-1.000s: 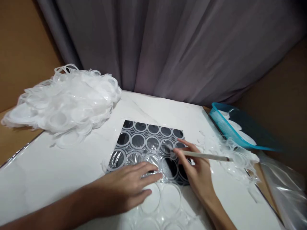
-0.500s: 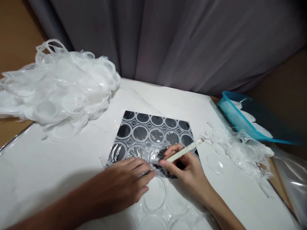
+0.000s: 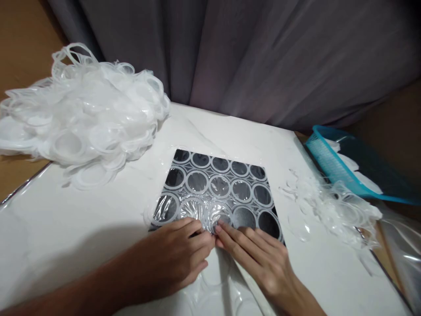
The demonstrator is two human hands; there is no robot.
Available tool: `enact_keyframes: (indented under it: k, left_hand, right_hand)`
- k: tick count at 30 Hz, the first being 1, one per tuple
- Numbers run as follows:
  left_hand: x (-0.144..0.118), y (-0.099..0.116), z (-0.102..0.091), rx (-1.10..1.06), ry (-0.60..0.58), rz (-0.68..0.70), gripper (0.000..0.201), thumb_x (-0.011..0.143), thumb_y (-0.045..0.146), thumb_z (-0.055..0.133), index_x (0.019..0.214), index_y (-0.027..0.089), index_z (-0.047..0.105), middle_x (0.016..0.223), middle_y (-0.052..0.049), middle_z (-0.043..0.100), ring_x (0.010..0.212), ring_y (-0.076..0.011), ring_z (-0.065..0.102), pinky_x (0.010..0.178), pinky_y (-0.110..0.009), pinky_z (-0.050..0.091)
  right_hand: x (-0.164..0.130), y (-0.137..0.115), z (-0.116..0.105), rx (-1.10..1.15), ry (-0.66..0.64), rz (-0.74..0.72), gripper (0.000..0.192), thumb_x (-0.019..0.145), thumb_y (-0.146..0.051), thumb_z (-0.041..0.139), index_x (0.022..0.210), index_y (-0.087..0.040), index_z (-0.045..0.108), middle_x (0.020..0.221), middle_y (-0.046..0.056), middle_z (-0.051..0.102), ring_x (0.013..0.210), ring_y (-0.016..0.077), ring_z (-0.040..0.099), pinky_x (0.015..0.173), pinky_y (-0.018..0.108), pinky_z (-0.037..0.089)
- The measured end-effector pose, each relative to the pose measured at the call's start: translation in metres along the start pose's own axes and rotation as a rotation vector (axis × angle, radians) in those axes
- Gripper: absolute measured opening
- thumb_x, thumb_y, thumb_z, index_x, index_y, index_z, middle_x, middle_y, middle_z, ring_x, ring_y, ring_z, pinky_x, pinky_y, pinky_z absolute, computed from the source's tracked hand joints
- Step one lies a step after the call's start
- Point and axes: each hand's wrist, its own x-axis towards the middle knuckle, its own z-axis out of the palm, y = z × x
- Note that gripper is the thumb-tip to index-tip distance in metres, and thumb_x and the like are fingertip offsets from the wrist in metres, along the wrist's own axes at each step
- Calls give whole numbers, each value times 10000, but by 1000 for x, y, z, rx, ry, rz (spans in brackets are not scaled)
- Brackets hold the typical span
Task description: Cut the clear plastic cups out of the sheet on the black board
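Note:
On the white table [image 3: 115, 219] lies a black mat [image 3: 259, 172] under a clear plastic sheet [image 3: 192, 210] with rows of pale rings. My left hand [image 3: 187, 252] rests at the mat's near edge, fingers curled and closed on the sheet. Just beside it, my right hand [image 3: 256, 254] pinches the same sheet between thumb and forefinger, its other fingers lying together over the mat. From beneath the right palm a slim pale pen-like stick [image 3: 251, 283] points toward me; its tip is hidden. More of the ringed sheet hangs below both hands.
A large heap of clear ringed plastic [image 3: 88, 118] stands at the left. To the right are thin plastic scraps [image 3: 342, 210] and a blue basket [image 3: 342, 169] holding white pieces. A grey curtain [image 3: 230, 57] closes off the back.
My right hand has turned over: the pale stick, which pointed up and right, now points down toward me. Its fingers have come in against my left hand. The view has shifted slightly.

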Motion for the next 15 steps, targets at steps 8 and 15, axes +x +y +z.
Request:
enact_keyframes:
  k: [8, 15]
  left_hand:
    - [0, -3, -4, -126, -4, 10, 222, 1048, 256, 551, 1178, 123, 672, 1048, -42, 636, 916, -205, 518, 820, -392, 439]
    - [-8, -1, 0, -194, 72, -46, 325, 1050, 236, 538, 1343, 115, 610, 1244, -51, 676, 1051, -212, 580, 954, -385, 490]
  right_hand:
    - [11, 20, -5, -86, 82, 106, 644, 1035, -60, 523, 1642, -206, 362, 1458, 67, 625, 1061, 206, 711, 807, 380, 520]
    - [42, 59, -17, -89, 451, 306, 504, 947, -49, 693, 1395, -277, 655, 1264, 49, 738, 1051, 216, 720, 903, 402, 556]
